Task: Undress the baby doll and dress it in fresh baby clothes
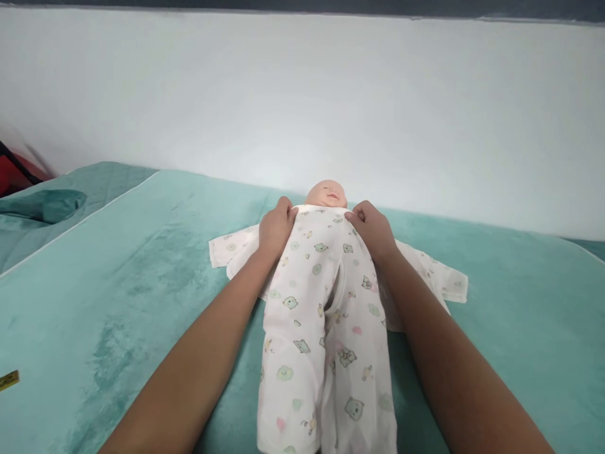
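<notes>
A baby doll (326, 192) lies on its back near the wall, only its head showing. White baby pants (302, 302) with green, pink and yellow animal prints are spread over its body, the legs hanging toward me. My left hand (278, 227) pinches the waistband's left corner beside the doll's neck. At the right corner, my right hand (371, 228) grips the same waistband between thumb and fingers. Under the pants lies a matching white baby shirt (425, 268), its sleeves stretched out to both sides. The doll's body and limbs are hidden.
A teal plush cover (142, 284) lies beneath everything, meeting a white wall (302, 101) at the back. Folded teal quilted fabric (108, 183) and a red item (14, 173) are at the far left. A yellow label (8, 379) sits at the left edge.
</notes>
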Available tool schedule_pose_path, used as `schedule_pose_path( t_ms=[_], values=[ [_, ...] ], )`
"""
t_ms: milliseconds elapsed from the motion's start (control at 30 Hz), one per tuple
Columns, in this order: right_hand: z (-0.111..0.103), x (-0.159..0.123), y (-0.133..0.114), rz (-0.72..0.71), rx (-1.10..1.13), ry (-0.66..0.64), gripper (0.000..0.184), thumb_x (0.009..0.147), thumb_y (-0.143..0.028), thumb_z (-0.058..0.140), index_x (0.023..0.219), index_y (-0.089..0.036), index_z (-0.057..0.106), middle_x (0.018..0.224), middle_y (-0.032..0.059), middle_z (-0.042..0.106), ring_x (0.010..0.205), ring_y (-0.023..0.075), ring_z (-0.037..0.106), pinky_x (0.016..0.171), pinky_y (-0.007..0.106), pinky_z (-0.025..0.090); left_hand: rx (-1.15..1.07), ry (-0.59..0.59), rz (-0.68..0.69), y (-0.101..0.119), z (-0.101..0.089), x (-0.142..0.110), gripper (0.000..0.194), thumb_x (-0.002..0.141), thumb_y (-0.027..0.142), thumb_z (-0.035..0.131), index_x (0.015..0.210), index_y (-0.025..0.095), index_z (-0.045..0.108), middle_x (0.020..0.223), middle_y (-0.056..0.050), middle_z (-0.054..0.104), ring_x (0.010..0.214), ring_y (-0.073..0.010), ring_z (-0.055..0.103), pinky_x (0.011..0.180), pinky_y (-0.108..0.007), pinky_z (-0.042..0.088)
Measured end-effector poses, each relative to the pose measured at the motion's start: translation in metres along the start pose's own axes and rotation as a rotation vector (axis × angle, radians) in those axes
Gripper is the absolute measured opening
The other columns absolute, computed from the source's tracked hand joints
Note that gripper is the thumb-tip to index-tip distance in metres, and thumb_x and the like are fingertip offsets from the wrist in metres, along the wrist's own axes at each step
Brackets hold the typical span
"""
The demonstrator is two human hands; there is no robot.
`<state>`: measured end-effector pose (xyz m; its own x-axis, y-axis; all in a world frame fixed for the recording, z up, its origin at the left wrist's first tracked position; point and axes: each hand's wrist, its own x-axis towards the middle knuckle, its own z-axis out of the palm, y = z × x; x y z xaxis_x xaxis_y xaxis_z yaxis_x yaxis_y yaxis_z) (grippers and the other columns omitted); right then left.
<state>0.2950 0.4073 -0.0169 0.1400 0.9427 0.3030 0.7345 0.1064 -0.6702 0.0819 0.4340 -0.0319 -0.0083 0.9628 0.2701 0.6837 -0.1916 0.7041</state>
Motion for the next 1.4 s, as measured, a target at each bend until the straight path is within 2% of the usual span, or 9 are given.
schedule_pose_path(
  t_ms=[100, 200, 400, 533, 667, 800, 967, 1133, 1400],
  values=[
    [0.003, 0.0, 0.002, 0.04, 0.061, 0.007, 0.019, 0.08, -0.037, 0.054, 0.07, -0.024, 0.046, 0.065, -0.0017, 0.054, 0.067, 0.0172, 0.048, 0.065, 0.03, 0.034, -0.034, -0.003, 0.002, -0.003, 0.002, 0.0, 0.005, 0.089, 0.03, 0.048, 0.092, 0.026, 0.051, 0.079, -0.002, 0.063, 0.075, -0.0224, 0.058, 0.068, -0.03, 0.037],
    [0.005, -0.005, 0.005, 0.033, 0.201, 0.005, 0.013, 0.079, -0.037, 0.056, 0.081, -0.024, 0.056, 0.079, 0.0002, 0.065, 0.078, 0.0183, 0.057, 0.073, 0.031, 0.04, -0.085, 0.0, 0.089, -0.007, 0.002, -0.005, 0.016, 0.089, 0.026, 0.047, 0.102, 0.028, 0.055, 0.1, -0.002, 0.068, 0.094, -0.0222, 0.061, 0.077, -0.03, 0.042],
    [0.002, -0.025, 0.01, -0.06, 0.33, 0.042, 0.021, 0.082, -0.035, 0.052, 0.094, -0.022, 0.064, 0.112, 0.0062, 0.067, 0.101, 0.0201, 0.061, 0.089, 0.035, 0.044, 0.003, 0.003, 0.378, -0.016, -0.002, -0.021, 0.035, 0.086, 0.016, 0.047, 0.114, 0.026, 0.065, 0.12, -0.008, 0.062, 0.116, -0.0247, 0.049, 0.102, -0.039, 0.037],
    [-0.004, -0.048, 0.01, -0.096, 0.288, 0.109, 0.02, 0.083, -0.031, 0.05, 0.093, -0.023, 0.065, 0.112, 0.0066, 0.066, 0.104, 0.02, 0.059, 0.09, 0.035, 0.045, 0.057, 0.068, 0.422, -0.017, -0.01, -0.04, 0.034, 0.087, 0.021, 0.051, 0.118, 0.023, 0.065, 0.126, -0.01, 0.057, 0.128, -0.0277, 0.038, 0.107, -0.042, 0.032],
    [-0.011, -0.069, 0.011, 0.023, 0.195, 0.144, 0.02, 0.081, -0.032, 0.052, 0.092, -0.022, 0.066, 0.096, 0.0064, 0.069, 0.089, 0.0209, 0.062, 0.08, 0.035, 0.047, 0.109, 0.121, 0.354, -0.013, -0.02, -0.063, 0.025, 0.084, 0.022, 0.054, 0.106, 0.021, 0.067, 0.11, -0.012, 0.062, 0.111, -0.0289, 0.048, 0.095, -0.041, 0.04],
    [-0.02, -0.076, 0.013, 0.14, 0.136, -0.023, 0.02, 0.076, -0.031, 0.054, 0.084, -0.02, 0.07, 0.085, 0.0049, 0.072, 0.083, 0.0233, 0.063, 0.075, 0.035, 0.046, 0.037, -0.053, 0.181, -0.006, -0.03, -0.08, 0.017, 0.079, 0.018, 0.054, 0.093, 0.019, 0.065, 0.095, -0.01, 0.067, 0.088, -0.0252, 0.059, 0.08, -0.037, 0.045],
    [-0.026, -0.076, 0.015, 0.237, 0.422, -0.247, 0.032, 0.072, -0.031, 0.058, 0.096, -0.017, 0.072, 0.084, 0.0041, 0.073, 0.077, 0.0214, 0.064, 0.066, 0.03, 0.047, -0.216, -0.198, -0.035, -0.004, -0.038, -0.082, 0.013, 0.074, 0.02, 0.053, 0.081, 0.017, 0.064, 0.082, -0.006, 0.07, 0.08, -0.0241, 0.061, 0.073, -0.034, 0.044],
    [-0.027, -0.077, 0.017, 0.328, 0.596, -0.332, 0.038, 0.07, -0.033, 0.063, 0.103, -0.016, 0.07, 0.078, 0.0021, 0.072, 0.064, 0.0159, 0.06, 0.058, 0.026, 0.045, -0.407, -0.377, -0.155, -0.006, -0.043, -0.082, 0.027, 0.074, 0.027, 0.056, 0.096, 0.016, 0.067, 0.093, -0.007, 0.072, 0.086, -0.0251, 0.061, 0.074, -0.034, 0.046],
    [-0.034, -0.076, 0.012, 0.189, 0.59, -0.403, 0.033, 0.073, -0.029, 0.062, 0.104, -0.019, 0.072, 0.097, 0.0035, 0.074, 0.087, 0.0218, 0.065, 0.079, 0.033, 0.05, -0.607, -0.423, -0.203, 0.003, -0.041, -0.091, 0.039, 0.078, 0.034, 0.059, 0.114, 0.018, 0.061, 0.119, -0.009, 0.064, 0.102, -0.0256, 0.059, 0.087, -0.037, 0.046]
  ],
)
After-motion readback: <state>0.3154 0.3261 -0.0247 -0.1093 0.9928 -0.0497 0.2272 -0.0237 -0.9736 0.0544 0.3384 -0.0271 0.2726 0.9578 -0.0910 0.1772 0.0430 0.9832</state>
